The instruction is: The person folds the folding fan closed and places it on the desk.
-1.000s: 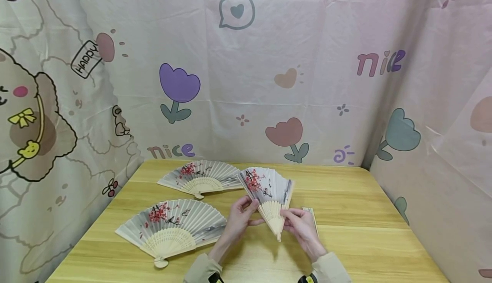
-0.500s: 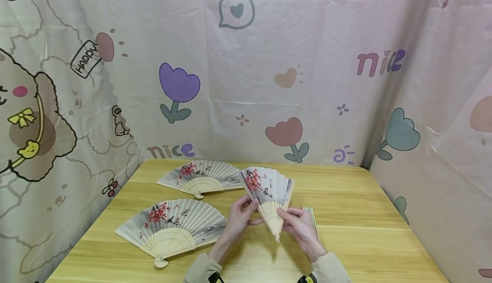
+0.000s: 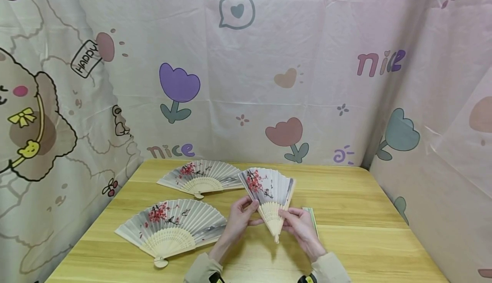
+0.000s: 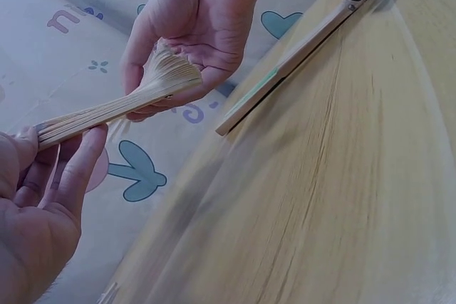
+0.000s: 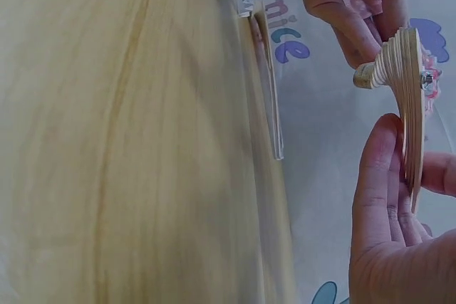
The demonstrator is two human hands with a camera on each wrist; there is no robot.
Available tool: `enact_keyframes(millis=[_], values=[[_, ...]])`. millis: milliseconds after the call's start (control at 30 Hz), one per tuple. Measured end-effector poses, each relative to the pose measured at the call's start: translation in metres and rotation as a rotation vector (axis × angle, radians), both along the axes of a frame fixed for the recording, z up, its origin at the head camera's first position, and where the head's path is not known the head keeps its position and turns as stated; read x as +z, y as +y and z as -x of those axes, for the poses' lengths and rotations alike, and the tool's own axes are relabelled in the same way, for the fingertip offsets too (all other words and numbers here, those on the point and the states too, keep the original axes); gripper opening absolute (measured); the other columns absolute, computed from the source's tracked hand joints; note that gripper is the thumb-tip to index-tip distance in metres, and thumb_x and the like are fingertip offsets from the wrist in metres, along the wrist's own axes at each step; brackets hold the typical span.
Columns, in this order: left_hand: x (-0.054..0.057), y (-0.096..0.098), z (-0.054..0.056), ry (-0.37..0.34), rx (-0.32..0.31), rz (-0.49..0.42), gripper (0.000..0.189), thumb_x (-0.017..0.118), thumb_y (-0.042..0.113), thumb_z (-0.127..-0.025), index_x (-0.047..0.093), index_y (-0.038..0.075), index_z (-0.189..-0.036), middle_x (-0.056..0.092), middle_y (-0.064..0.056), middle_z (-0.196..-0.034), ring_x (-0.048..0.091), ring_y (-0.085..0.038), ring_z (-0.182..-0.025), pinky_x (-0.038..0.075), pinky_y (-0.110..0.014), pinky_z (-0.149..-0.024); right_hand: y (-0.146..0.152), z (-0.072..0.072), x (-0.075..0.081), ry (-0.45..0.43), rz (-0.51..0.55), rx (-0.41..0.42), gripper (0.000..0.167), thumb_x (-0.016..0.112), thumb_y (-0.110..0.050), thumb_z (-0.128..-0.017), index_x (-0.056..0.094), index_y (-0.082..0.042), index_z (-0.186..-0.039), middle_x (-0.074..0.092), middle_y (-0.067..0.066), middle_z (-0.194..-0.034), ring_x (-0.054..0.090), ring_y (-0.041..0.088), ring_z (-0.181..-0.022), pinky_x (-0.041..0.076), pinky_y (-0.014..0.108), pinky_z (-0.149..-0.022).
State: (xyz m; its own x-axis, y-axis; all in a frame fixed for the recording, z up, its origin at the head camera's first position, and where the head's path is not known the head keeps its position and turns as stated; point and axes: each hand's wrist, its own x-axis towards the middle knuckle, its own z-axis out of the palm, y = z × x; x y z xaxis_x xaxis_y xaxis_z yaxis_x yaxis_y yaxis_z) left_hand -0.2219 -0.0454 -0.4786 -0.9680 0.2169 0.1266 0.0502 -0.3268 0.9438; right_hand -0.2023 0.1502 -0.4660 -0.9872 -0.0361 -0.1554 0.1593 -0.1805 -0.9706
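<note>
Over the table, both hands hold a partly spread folding fan (image 3: 269, 189) printed with red blossoms and grey hills. My left hand (image 3: 240, 216) pinches its left edge stick between thumb and fingers. The right hand (image 3: 301, 227) grips the pale ribs at the lower right, thumb on the front, just above the riveted end. In the right wrist view, the stacked ribs (image 5: 410, 119) appear edge-on between thumb and fingers. Beside the right hand lies a narrow folded strip (image 3: 310, 214), probably a closed fan, partly hidden by that hand.
Two spread blossom fans lie on the left of the wooden table (image 3: 357, 249): a near fan (image 3: 169, 227) and a far fan (image 3: 201, 178). The held fan's left edge overlaps the far one. A printed cloth (image 3: 246, 82) hangs behind and at both sides.
The right thumb has shifted slightly along the ribs, and the fan's riveted end has moved a little left. Its right edge stands slightly wider than half a second ago. The left hand looks still.
</note>
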Motion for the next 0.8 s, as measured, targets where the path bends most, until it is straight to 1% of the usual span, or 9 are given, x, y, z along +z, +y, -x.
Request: enact_keyframes(millis=[167,267,367,467,633,800], values=[[0.0004,0.0001,0.0003,-0.003,-0.001,-0.003,0.04,0.056,0.009,-0.102,0.048,-0.017,-0.132,0.062,0.0,-0.104,0.062,-0.013,-0.093,0.068,-0.034,-0.073,-0.0007,-0.0006,-0.0004,0.003,-0.003,-0.004,0.007,0.066,-0.006,-0.093,0.07,0.0,-0.094,0.071,-0.001,-0.077,0.069,0.011,-0.067,0.066,0.025,-0.07],[0.0005,0.0002,0.0006,-0.003,0.0,-0.001,0.041,0.057,0.01,-0.102,0.049,-0.017,-0.132,0.063,0.0,-0.104,0.062,-0.013,-0.093,0.068,-0.033,-0.072,-0.0016,-0.0005,-0.0014,0.004,-0.012,-0.007,0.008,0.068,-0.007,-0.093,0.07,0.0,-0.095,0.071,-0.001,-0.079,0.068,0.011,-0.067,0.066,0.026,-0.071],[0.0008,-0.0001,0.0007,0.0,-0.002,0.008,0.042,0.058,0.012,-0.102,0.048,-0.018,-0.131,0.063,0.0,-0.104,0.063,-0.012,-0.093,0.068,-0.032,-0.071,-0.0018,-0.0006,-0.002,0.012,-0.019,-0.001,0.013,0.07,-0.009,-0.092,0.071,0.002,-0.098,0.071,-0.001,-0.079,0.068,0.012,-0.067,0.066,0.026,-0.071],[0.0011,-0.0005,0.0006,0.001,-0.002,0.016,0.044,0.059,0.014,-0.102,0.048,-0.018,-0.13,0.063,0.0,-0.103,0.063,-0.011,-0.091,0.068,-0.031,-0.07,-0.001,-0.0008,-0.0024,0.017,-0.019,0.011,0.014,0.07,-0.009,-0.093,0.071,0.003,-0.1,0.071,-0.002,-0.079,0.068,0.011,-0.067,0.066,0.026,-0.071],[0.0025,-0.0003,-0.0003,-0.005,0.004,0.03,0.045,0.062,0.015,-0.1,0.05,-0.017,-0.13,0.063,-0.001,-0.103,0.064,-0.011,-0.091,0.068,-0.031,-0.069,-0.0006,-0.0006,-0.0025,0.008,-0.017,0.004,0.01,0.069,-0.007,-0.093,0.07,0.002,-0.097,0.071,-0.002,-0.078,0.068,0.011,-0.065,0.066,0.024,-0.069],[0.0026,0.0003,-0.0003,0.001,0.005,0.048,0.044,0.061,0.015,-0.101,0.051,-0.016,-0.13,0.062,-0.003,-0.107,0.065,-0.013,-0.098,0.068,-0.033,-0.07,-0.0017,-0.0008,-0.002,0.002,-0.036,-0.015,0.02,0.069,-0.007,-0.092,0.069,0.009,-0.105,0.072,0.0,-0.078,0.067,0.011,-0.065,0.065,0.023,-0.069]])
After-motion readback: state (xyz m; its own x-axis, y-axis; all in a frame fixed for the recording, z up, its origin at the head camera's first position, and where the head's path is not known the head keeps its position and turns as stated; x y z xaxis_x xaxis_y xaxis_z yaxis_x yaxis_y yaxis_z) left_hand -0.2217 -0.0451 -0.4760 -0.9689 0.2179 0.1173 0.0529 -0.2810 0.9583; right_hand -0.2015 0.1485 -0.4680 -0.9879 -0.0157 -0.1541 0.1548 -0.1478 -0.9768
